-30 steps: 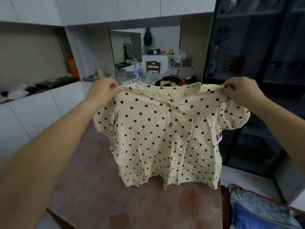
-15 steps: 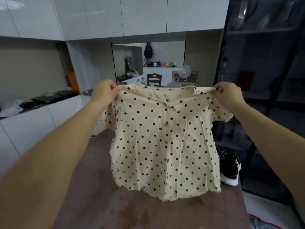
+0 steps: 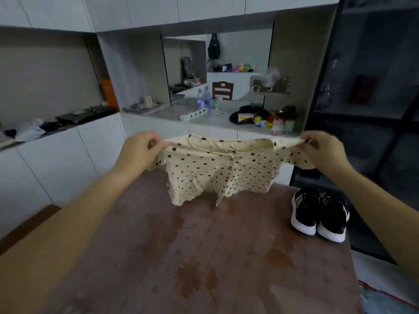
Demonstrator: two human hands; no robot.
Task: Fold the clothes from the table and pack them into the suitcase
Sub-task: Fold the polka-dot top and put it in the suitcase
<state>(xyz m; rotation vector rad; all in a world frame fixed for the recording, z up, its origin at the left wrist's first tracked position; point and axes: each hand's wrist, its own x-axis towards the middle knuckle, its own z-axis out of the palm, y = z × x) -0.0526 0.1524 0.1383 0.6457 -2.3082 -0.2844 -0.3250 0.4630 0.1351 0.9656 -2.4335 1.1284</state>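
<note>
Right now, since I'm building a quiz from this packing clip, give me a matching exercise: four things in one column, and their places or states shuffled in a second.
1. polka-dot blouse
2. black sneakers
3. left hand
4. water bottles

a. on the far counter
b. pinches a blouse shoulder
c. on the table, near its right edge
d. held up over the table

Pairs: 1-d, 2-c, 3-b, 4-a
</note>
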